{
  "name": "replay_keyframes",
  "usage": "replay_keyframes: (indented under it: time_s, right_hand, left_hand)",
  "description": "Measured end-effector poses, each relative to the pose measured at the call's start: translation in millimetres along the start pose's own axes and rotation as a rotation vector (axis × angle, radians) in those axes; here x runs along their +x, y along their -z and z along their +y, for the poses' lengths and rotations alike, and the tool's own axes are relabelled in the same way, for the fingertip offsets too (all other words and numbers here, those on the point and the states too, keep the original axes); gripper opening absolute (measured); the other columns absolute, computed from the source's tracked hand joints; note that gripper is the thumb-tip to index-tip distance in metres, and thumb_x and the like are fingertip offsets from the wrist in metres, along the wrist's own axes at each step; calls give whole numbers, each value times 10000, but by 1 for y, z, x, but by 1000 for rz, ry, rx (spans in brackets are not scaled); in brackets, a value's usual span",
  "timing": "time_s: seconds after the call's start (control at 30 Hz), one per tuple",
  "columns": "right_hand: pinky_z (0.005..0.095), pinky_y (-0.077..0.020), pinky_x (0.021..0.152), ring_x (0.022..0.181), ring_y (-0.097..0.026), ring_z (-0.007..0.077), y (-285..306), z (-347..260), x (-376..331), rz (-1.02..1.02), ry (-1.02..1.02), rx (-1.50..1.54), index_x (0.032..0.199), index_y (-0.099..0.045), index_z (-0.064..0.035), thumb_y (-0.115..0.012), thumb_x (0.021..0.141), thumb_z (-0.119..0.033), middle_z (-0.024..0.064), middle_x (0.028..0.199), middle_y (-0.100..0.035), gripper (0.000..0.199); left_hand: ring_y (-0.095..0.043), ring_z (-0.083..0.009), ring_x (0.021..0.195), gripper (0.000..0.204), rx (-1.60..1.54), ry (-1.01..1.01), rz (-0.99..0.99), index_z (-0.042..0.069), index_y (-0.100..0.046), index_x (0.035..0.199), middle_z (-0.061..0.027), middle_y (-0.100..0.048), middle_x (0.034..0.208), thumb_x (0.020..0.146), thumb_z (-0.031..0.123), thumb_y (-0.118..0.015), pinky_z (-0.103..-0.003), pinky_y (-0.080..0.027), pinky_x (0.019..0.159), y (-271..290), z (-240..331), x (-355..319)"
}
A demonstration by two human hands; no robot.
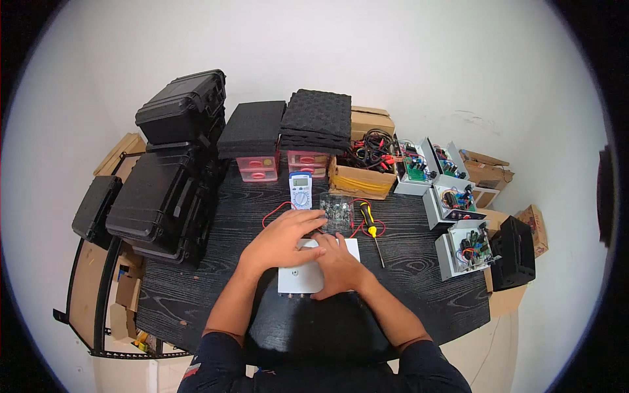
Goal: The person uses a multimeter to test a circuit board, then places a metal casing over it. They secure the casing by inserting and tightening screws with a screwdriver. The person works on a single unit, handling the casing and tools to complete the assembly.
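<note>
Both hands on a flat light-grey metal box [298, 278] near the front edge of the black wood-grain table [419, 275].

The left hand [282, 239] lies flat and spread on top, the right hand [337, 265] grips its right part; most of the box is hidden. Just behind are a clear circuit board [337, 213], hard to make out, and a blue-white multimeter [301, 190].

Multimeter [301, 190] behind metal box [301, 278]; screwdriver [371, 229] right of it

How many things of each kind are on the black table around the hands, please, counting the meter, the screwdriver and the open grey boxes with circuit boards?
Multimeter: 1
Yellow-and-black screwdriver: 1
Open grey boxes with circuit boards: 4
Flat grey box under both hands: 1
Clear board past the left hand: 1
Total: 8
</note>
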State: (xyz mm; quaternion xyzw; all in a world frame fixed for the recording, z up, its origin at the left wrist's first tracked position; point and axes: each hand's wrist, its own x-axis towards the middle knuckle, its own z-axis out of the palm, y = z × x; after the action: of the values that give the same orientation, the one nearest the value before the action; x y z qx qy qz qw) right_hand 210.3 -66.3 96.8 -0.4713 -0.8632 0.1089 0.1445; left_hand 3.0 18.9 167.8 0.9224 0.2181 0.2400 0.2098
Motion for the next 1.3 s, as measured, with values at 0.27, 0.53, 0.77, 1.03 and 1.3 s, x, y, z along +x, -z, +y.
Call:
replay_keyframes:
  time_s: [0.27, 0.53, 0.77, 1.03, 1.3]
  right_hand:
    - [495, -309, 1268, 1510, -367, 407, 50, 23, -19, 270, 65, 500, 1601, -340, -46, -1033, 473, -325, 226, 1579, -397, 1353]
    - [479, -300, 1287, 1538, -333, 421, 36, 22, -22, 290, 41, 655, 1662, -92, 12, -1060, 451, -368, 268, 1624, -290, 1596]
    - [485, -300, 1304, 1562, -309, 464, 39, 16, -16, 237, 65, 434, 1656, -27, 45, -1076, 472, -380, 316, 1646, -254, 1638]
    - [473, -284, 1318, 1592, -261, 473, 33, 22, -17, 170, -39, 524, 1649, 30, 79, -1087, 469, -410, 345, 1682, -196, 1698]
    - [464, -333, 1286, 1594, -284, 460, 38, 31, -20, 147, -28, 604, 1682, 82, 0, -1086, 489, -437, 314, 1699, -197, 1726]
  left_hand:
    - [-527, -371, 1490, 870, -244, -159, 155, 96, -775, 1315, -156, -699, 1444, 989, 811, -400, -719, 37, 1261, 17, 14, -3]
    - [-569, -417, 1422, 1188, -318, -265, 357, 89, -842, 1078, -115, -795, 1213, 985, 804, 102, -680, 146, 1249, -13, 24, 4]
    - [-667, -376, 1301, 1200, -338, -358, 362, 60, -838, 962, -87, -816, 1067, 1004, 755, 140, -632, 101, 1288, -30, 18, 9]
    - [-672, -363, 1294, 1188, -369, -360, 329, 54, -833, 952, -89, -814, 1084, 1006, 772, 113, -640, 101, 1286, -41, 5, 12]
    - [-683, -349, 1296, 1221, -302, -269, 230, 54, -833, 953, -101, -821, 1063, 985, 780, 148, -637, 112, 1288, -36, 9, 14]
